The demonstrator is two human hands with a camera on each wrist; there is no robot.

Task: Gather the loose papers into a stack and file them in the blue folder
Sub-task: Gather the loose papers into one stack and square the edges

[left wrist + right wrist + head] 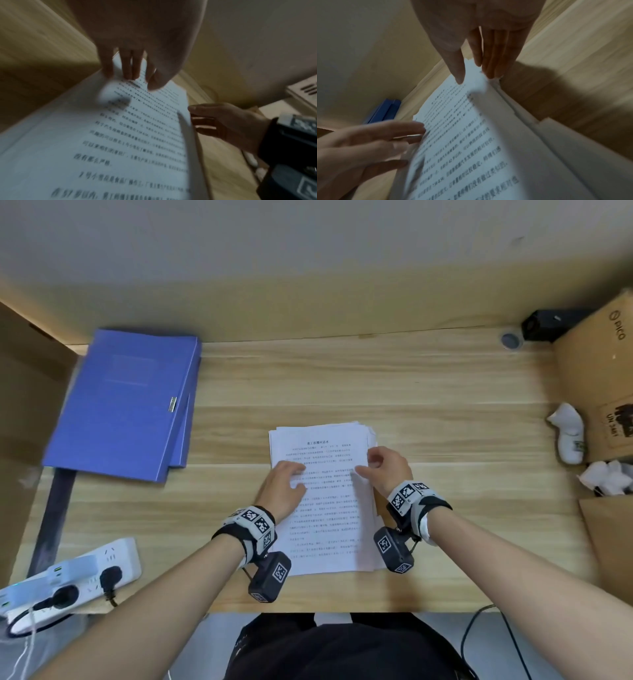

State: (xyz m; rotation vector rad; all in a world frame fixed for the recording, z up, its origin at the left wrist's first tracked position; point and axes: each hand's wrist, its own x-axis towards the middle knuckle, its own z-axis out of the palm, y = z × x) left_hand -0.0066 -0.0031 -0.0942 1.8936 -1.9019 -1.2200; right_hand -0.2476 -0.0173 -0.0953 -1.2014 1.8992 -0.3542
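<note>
Stack of papers (325, 501) lay at desk centre, printed side up, edges roughly squared, a few sheets poking out at the 1 o'clock corner and along the right edge. Left hand (282, 486) rested on the stack's left side, fingers fairly straight and spread a little, flat on the top sheet; left wrist view showed fingertips (130, 73) touching the page, blurred. Right hand (388, 465) sat at the stack's right edge, thumb on top of the page, fingers bent down along the paper edge; the wrist view showed fingers (494, 56) against the side of the sheets, top sheets bowed up slightly there, and whether it actually pinched them I could not tell. Blue folder (123, 405) lay shut at 10 o'clock from the stack, well apart, metal clasp on its right edge, sitting askew on a second blue folder beneath. Wooden desk (428, 392) under everything. White power strip (75, 577) at 8 o'clock with black plugs in it. Cardboard box (596, 385) at 2 o'clock, crumpled white cloth (568, 433) just beside it. Small black device (548, 325) at 1 o'clock against the back wall.
</note>
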